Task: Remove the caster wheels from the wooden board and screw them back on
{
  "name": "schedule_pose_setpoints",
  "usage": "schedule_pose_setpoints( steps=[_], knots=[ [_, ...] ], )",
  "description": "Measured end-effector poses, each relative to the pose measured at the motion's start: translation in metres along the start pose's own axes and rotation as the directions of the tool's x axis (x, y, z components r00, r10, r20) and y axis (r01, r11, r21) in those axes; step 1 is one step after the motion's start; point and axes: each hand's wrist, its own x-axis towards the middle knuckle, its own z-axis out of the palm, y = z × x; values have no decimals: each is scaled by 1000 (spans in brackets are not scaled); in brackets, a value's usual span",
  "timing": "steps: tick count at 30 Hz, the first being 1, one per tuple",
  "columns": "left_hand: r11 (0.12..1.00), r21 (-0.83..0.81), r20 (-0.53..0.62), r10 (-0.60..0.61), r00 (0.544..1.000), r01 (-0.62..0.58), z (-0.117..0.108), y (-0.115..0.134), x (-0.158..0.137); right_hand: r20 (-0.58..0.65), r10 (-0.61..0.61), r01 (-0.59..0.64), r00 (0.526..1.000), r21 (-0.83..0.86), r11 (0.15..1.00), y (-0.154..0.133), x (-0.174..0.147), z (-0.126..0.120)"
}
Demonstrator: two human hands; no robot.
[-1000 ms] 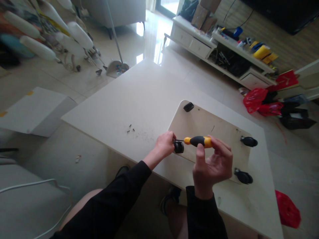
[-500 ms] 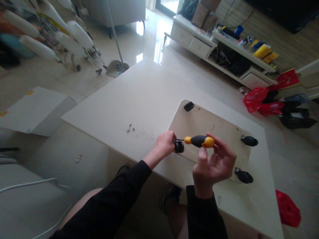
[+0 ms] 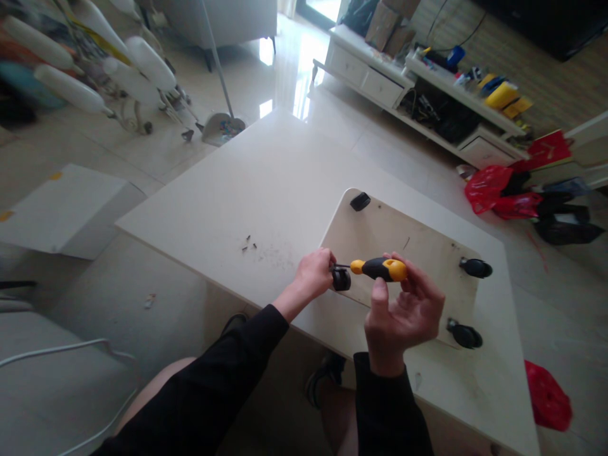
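White table in tiled room, white cabinet beyond board's far side. Board lies on table, black casters at its corners. Yellow-and-black screwdriver above board's near-left part, tip pointing left. Right hand, over board's near edge, pinches screwdriver between thumb and fingers. Left hand at board's near-left corner, fingers bunched by screwdriver tip; exact grip hidden, cannot tell. Small dark screws left of board.

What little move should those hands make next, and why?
Perhaps a small twist of the screwdriver by the right hand: that hand holds it, and its shaft runs to the left hand at a black caster. The tip is hidden, so which way to turn is unclear.
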Motion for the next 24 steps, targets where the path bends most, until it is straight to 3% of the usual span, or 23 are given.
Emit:
schedule_pose_setpoints(
  steps=[9, 16, 24],
  knots=[
    [1000, 8, 0, 8, 1000, -8, -1, 1, -1, 0, -30, 30, 1000, -46, 999, 0, 5, -1],
    [1000, 8, 14, 6, 1000, -6, -3, 1, 0, -127, -30, 22, 992, -61, 998, 3, 7, -2],
    [1000, 1, -1, 18, 1000, -18, 0, -2, 2, -104, 37, -40, 994, -31, 999, 5, 3, -3]
  ],
)
